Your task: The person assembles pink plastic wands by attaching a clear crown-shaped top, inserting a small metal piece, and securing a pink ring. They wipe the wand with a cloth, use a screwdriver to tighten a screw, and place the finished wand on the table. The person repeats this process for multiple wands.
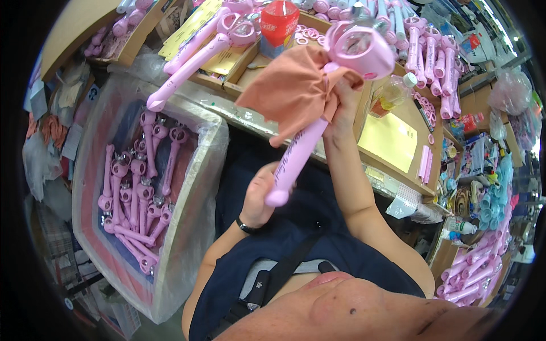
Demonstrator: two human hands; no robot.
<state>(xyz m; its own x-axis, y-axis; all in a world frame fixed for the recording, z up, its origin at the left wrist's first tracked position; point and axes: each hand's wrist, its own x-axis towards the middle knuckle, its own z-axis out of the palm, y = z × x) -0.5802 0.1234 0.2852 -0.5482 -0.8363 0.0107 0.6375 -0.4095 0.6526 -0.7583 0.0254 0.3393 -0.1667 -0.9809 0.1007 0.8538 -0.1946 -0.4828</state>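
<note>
A pink toy wand (298, 156) with a round, ring-shaped head and dark lettering along its handle is held tilted in front of my chest, head end up and away. My left hand (260, 196) is closed around the lower handle, near its rounded tip. An orange cloth (290, 85) is wrapped about the wand's neck and hangs out to the left. My right hand (343, 108) is closed on that cloth and the neck just below the head; some fingers are hidden by the cloth. Two more pink wands (196, 62) lie across the table edge to the left.
On the left stands a plastic-lined bin (219, 148) with several pink wands inside. Along the table are cardboard trays, a red-labelled bottle (278, 23), a yellow-labelled bottle (389, 94) and yellow paper (389, 139). Pink wands (435, 57) are piled at the far right.
</note>
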